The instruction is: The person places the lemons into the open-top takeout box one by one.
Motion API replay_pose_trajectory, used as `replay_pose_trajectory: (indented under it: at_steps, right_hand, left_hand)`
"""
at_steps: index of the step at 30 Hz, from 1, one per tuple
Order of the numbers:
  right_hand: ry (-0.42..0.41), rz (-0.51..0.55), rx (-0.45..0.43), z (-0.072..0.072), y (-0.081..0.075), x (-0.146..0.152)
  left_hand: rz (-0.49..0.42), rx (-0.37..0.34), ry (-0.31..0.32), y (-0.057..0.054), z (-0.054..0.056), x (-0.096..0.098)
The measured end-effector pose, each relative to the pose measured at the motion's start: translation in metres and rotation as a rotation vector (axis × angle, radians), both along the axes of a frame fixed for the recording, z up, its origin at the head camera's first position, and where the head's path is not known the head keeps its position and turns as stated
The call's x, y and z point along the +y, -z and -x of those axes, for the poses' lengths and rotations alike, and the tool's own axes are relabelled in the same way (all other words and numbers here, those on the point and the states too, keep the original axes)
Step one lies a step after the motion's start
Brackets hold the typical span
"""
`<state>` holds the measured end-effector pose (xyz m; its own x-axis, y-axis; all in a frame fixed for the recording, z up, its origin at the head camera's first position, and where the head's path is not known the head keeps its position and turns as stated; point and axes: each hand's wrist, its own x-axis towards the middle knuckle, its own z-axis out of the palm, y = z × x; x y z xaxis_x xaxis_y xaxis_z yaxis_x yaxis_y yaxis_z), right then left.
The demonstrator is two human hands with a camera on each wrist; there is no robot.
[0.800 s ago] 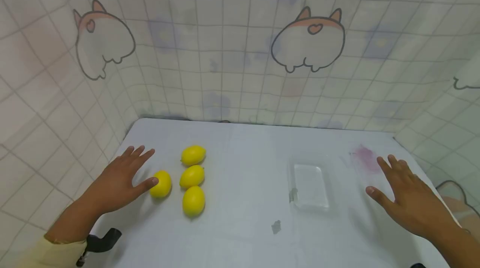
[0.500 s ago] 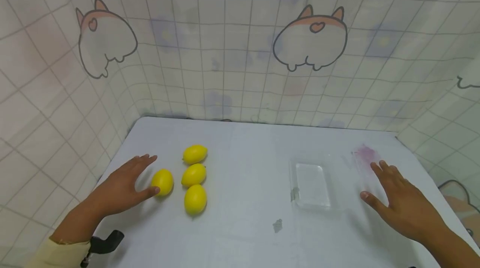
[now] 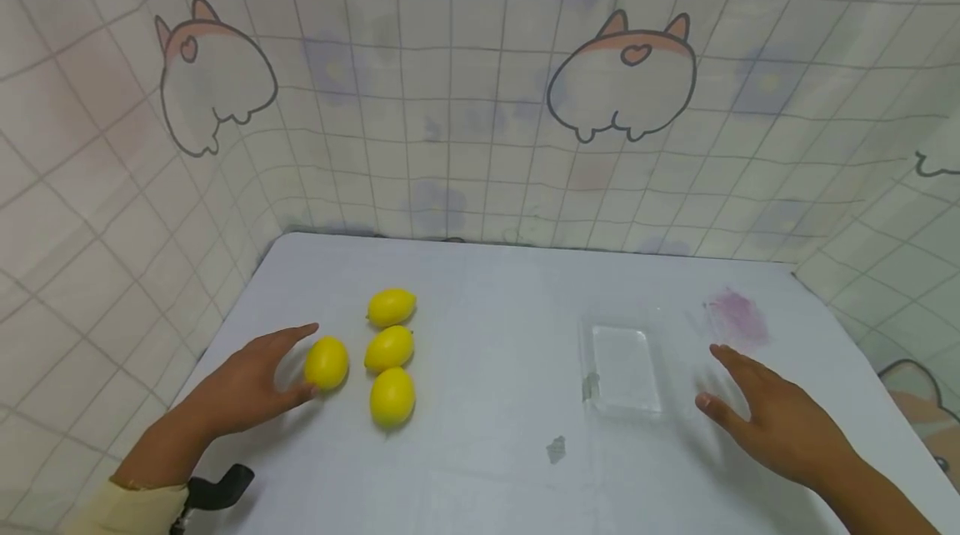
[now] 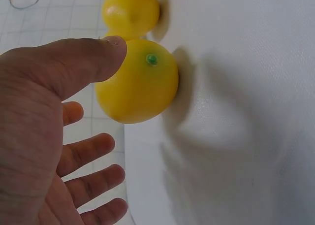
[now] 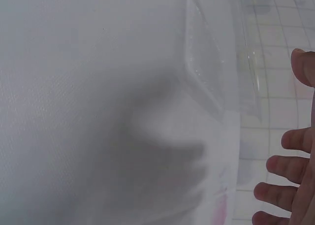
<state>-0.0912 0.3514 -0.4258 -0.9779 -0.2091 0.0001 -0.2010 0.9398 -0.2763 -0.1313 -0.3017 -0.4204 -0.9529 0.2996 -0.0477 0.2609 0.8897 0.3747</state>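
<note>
My left hand hovers at the left side of a yellow lemon, thumb and fingers spread around it but not gripping. In the left wrist view the thumb overlaps the same lemon, whose green stem end shows, and the other fingers reach out below. Three more lemons form a column just right of it: a far one, a middle one and a near one. Over the right part of the table, my right hand is held empty, fingers extended, beside a clear plastic tray.
The table has a white cover, with a grey patch near the tray and a pinkish stain at the right. A checked curtain with cartoon animals surrounds the back and sides.
My left hand has lowered, bringing its thumb and fingers around the left lemon. My right hand has moved left toward the clear tray. The lemons and tray stay in place.
</note>
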Motion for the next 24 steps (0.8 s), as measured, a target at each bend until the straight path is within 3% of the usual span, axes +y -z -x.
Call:
replay_pose_trajectory:
  at_steps: [14, 24]
  right_hand:
    - [-0.009, 0.012, -0.030, 0.002, 0.011, -0.015]
    - [0.001, -0.004, -0.052, 0.002, 0.012, -0.019]
  left_hand:
    - [-0.004, -0.060, -0.033, 0.014, 0.002, -0.002]
    - [-0.024, -0.037, -0.006, 0.020, 0.004, -0.001]
